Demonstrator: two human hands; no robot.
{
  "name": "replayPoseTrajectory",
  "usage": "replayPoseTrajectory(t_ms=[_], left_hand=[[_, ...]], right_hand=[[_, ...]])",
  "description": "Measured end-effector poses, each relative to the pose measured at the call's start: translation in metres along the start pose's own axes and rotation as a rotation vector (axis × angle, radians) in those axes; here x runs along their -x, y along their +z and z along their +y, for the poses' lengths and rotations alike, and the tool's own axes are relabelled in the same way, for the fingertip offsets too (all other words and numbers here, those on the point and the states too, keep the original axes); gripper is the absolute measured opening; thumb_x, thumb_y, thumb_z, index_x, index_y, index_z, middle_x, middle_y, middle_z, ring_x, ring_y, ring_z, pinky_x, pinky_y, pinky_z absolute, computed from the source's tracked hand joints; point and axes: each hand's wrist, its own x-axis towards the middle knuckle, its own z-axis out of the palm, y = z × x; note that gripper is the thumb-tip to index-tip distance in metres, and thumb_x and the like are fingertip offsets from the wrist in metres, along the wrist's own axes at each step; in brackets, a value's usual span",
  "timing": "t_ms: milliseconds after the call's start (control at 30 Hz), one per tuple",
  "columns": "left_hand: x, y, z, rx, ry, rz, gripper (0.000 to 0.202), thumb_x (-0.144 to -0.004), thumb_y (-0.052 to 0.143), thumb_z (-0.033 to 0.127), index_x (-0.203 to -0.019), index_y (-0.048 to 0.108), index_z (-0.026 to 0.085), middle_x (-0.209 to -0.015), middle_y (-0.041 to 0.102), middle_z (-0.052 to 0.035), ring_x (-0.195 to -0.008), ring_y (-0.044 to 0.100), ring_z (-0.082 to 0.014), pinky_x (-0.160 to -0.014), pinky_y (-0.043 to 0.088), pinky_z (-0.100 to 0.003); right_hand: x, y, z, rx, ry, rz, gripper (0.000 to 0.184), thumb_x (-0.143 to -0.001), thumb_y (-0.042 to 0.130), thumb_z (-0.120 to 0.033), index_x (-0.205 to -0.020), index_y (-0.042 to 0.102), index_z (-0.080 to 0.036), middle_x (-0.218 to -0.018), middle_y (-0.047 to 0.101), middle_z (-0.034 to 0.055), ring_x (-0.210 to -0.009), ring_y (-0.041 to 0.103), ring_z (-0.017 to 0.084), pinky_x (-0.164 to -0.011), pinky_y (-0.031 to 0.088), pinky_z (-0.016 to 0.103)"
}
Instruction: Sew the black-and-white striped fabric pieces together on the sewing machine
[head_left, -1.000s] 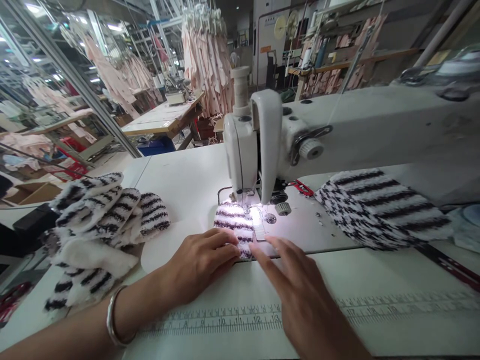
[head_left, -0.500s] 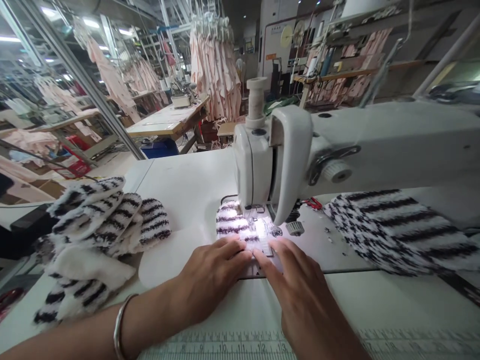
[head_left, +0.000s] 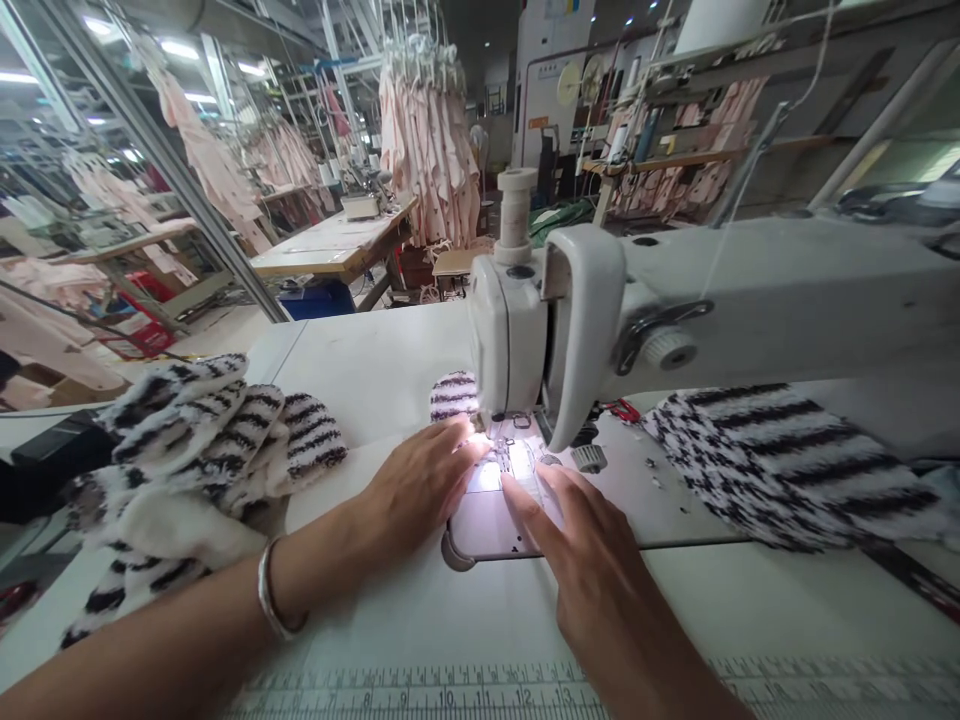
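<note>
A fluffy black-and-white striped fabric piece (head_left: 452, 397) lies beside the sewing machine head (head_left: 510, 335), partly behind it. My left hand (head_left: 424, 475) reaches to its near edge, fingers stretched forward and lying low by the lit needle area. How much fabric is under those fingers is hidden. My right hand (head_left: 585, 530) rests open on the metal plate (head_left: 491, 535), its index finger pointing at the presser foot and the other fingers spread to the right. No fabric shows between the right fingers.
Crumpled striped pieces (head_left: 217, 450) are heaped on the left. A neat stack of striped pieces (head_left: 787, 460) lies under the machine arm. Small red-handled snips (head_left: 624, 410) sit behind the needle area. A printed ruler strip (head_left: 450, 695) runs along the table's front.
The striped fabric has slid away from me, behind the machine head. My left hand has moved forward and slightly left with it, uncovering the plate. My right hand has hardly moved.
</note>
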Motion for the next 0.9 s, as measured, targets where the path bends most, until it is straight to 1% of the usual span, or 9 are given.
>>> replayPoseTrajectory(t_ms=[133,233,400,500,567,633,767,800,900], left_hand=[[-0.006,-0.009,0.012,-0.061,-0.140,-0.167,0.012,-0.091,0.041,0.011,-0.099,0.050,0.014,-0.096,0.058,-0.0099,-0.084,0.056,-0.0216,-0.071,0.053,-0.037],[-0.011,-0.012,0.021,-0.085,-0.195,-0.289,0.011,-0.086,0.052,0.012,-0.097,0.051,0.012,-0.095,0.059,-0.0107,-0.087,0.058,-0.0235,-0.076,0.054,-0.039],[-0.021,-0.002,0.026,-0.164,-0.243,-0.333,0.031,-0.067,0.076,0.015,-0.089,0.055,0.009,-0.092,0.057,-0.0128,-0.083,0.058,-0.0269,-0.067,0.056,-0.040],[-0.030,0.005,0.019,-0.188,-0.264,-0.317,0.021,-0.068,0.071,0.008,-0.083,0.056,0.009,-0.090,0.057,-0.0141,-0.084,0.058,-0.0281,-0.063,0.055,-0.038],[-0.034,0.003,0.012,-0.176,-0.264,-0.293,0.009,-0.074,0.062,0.004,-0.079,0.058,0.010,-0.091,0.058,-0.0146,-0.086,0.059,-0.0278,-0.065,0.055,-0.038],[-0.030,-0.006,0.010,-0.147,-0.275,-0.262,0.010,-0.079,0.054,0.002,-0.075,0.058,0.011,-0.089,0.060,-0.0129,-0.083,0.060,-0.0253,-0.066,0.054,-0.037],[0.006,-0.037,0.035,-0.031,-0.344,-0.150,0.015,-0.090,0.048,0.012,-0.084,0.062,0.014,-0.085,0.061,-0.0064,-0.075,0.060,-0.0168,-0.068,0.054,-0.031],[0.019,-0.044,0.046,0.038,-0.378,-0.089,0.016,-0.092,0.046,0.014,-0.091,0.062,0.016,-0.087,0.061,-0.0045,-0.073,0.060,-0.0130,-0.066,0.054,-0.026],[0.057,-0.052,0.080,0.510,-0.560,0.259,0.015,-0.087,0.051,0.014,-0.098,0.059,0.021,-0.084,0.061,-0.0013,-0.068,0.061,-0.0095,-0.058,0.054,-0.018]], right_hand=[[0.003,-0.001,0.001,-0.011,-0.009,0.005,0.069,-0.075,0.028,0.009,-0.131,0.048,-0.025,-0.129,0.045,0.0102,-0.124,0.040,0.022,-0.099,0.042,0.043],[0.006,0.002,0.004,0.019,-0.022,-0.006,0.071,-0.073,0.028,0.011,-0.130,0.048,-0.025,-0.132,0.043,0.0095,-0.126,0.038,0.022,-0.100,0.041,0.044],[0.007,0.013,0.015,0.106,-0.086,0.021,0.073,-0.070,0.029,0.013,-0.128,0.050,-0.026,-0.133,0.043,0.0086,-0.124,0.041,0.022,-0.097,0.044,0.042],[0.002,0.019,0.022,0.132,-0.127,0.071,0.069,-0.071,0.031,0.011,-0.126,0.052,-0.026,-0.129,0.048,0.0087,-0.121,0.046,0.022,-0.094,0.046,0.041],[-0.002,0.018,0.024,0.139,-0.176,0.108,0.062,-0.075,0.032,0.006,-0.123,0.054,-0.026,-0.125,0.051,0.0089,-0.116,0.050,0.022,-0.089,0.049,0.040],[-0.004,0.012,0.020,0.115,-0.213,0.147,0.047,-0.082,0.036,-0.003,-0.119,0.056,-0.024,-0.117,0.055,0.0096,-0.109,0.055,0.023,-0.085,0.051,0.041],[0.000,-0.007,-0.011,-0.114,-0.170,0.154,0.019,-0.091,0.046,-0.027,-0.106,0.055,-0.021,-0.090,0.062,0.0062,-0.085,0.062,0.019,-0.074,0.054,0.031],[0.001,-0.010,-0.022,-0.204,-0.144,0.137,0.017,-0.092,0.046,-0.030,-0.105,0.053,-0.021,-0.085,0.062,0.0045,-0.079,0.063,0.017,-0.068,0.054,0.026],[0.000,-0.018,-0.060,-0.408,-0.043,0.132,0.010,-0.091,0.044,-0.026,-0.099,0.047,-0.022,-0.076,0.062,0.0012,-0.066,0.062,0.013,-0.056,0.050,0.020]])
